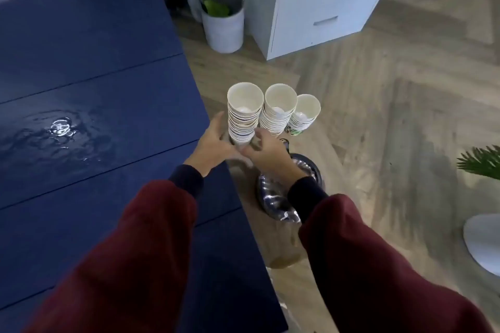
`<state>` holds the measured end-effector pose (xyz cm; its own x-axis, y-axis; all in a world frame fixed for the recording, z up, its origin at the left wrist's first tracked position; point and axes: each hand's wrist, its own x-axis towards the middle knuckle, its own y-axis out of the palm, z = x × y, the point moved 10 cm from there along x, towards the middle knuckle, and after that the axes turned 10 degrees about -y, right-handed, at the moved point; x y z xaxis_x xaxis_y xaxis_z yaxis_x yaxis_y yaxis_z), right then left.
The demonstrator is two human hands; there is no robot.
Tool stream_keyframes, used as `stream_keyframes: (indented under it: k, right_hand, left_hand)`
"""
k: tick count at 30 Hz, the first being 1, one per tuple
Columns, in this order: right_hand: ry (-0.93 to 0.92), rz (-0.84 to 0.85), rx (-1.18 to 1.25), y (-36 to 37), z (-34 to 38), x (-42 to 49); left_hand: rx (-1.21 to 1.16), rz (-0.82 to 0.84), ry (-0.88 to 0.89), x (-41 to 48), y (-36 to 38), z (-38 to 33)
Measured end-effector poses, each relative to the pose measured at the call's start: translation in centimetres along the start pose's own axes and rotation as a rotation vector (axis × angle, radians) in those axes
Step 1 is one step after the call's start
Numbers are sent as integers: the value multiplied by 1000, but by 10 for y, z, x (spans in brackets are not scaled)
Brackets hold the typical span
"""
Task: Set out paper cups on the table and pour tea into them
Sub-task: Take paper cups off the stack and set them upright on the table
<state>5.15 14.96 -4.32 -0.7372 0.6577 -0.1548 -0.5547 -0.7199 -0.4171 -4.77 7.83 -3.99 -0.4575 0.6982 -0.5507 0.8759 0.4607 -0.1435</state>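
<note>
Your three stacks of paper cups stand off the right edge of the bench [94, 84], over the wooden floor [378, 116]. None is on the bench yet, so I'd judge the setting-out has barely begun. The left stack [244, 113] and the middle stack [278, 111] are just beside each other, and the right stack [304, 116] leans away on the far-right side. Your hands hide whatever they rest on.

Your left hand [213, 143] lies at the near-left foot of the left stack, its fingers [216, 121] straight and spread, holding nothing. It is likely placed there to steady the column while the other hand works. Your right hand [266, 153] has its fingers [258, 134] curled in at the base, between the left and middle stacks, but I cannot tell whether they already pinch a cup. Going in at the foot makes sense, since nested cups held low come away as one column and do not split.

A shiny dark bag [278, 200] sits under your right wrist. No teapot shows.
</note>
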Motion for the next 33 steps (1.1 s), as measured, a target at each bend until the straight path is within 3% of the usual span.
stream_keyframes:
  k: [5, 7, 11, 16, 20, 26, 29, 33]
  right_hand:
    - [70, -3, -37, 22, -42, 36]
    - [49, -89, 13, 18, -54, 44]
    - [58, -80, 14, 22, -65, 51]
    - [28, 5, -37, 28, -55, 58]
    - [-56, 54, -55, 30, -27, 55]
    - [-342, -107, -9, 29, 51, 30]
    - [-421, -44, -29, 58, 88, 12]
    - [-430, 122, -165, 112, 136, -22]
  left_hand:
    - [-376, -67, -148, 51, -22, 36]
    - [-358, -36, -149, 66, -19, 36]
    - [-207, 76, -107, 78, 0, 26]
    - [-401, 30, -99, 83, 3, 26]
    - [-392, 54, -10, 72, -9, 24]
    - [-464, 54, 91, 9, -45, -16]
    - [-411, -30, 151, -38, -85, -13]
    - [-560, -95, 124, -103, -141, 19]
